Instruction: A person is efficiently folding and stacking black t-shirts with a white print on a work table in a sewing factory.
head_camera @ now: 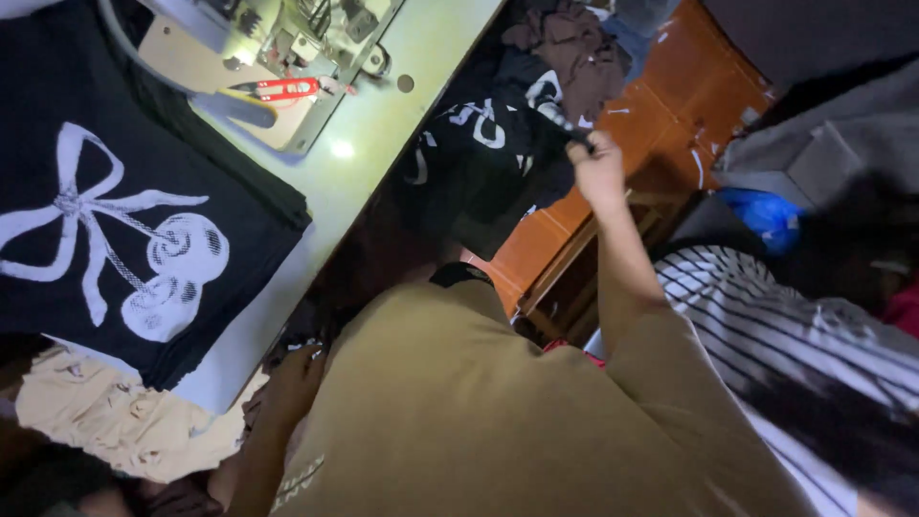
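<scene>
Right hand (pixel 595 161), outstretched, grip pinched on an edge of the black printed garment (pixel 483 163) hanging leftward beside the table (pixel 383 144); left hand (pixel 292 383) low, grip unclear.

Right arm stretched up toward one o'clock, bare forearm long and nearly straight, right hand (pixel 595 165) with grip closed in a pinch at its top, left hand (pixel 292 383) low at seven o'clock, fingers curled downward, forearm running down to frame's bottom edge
</scene>
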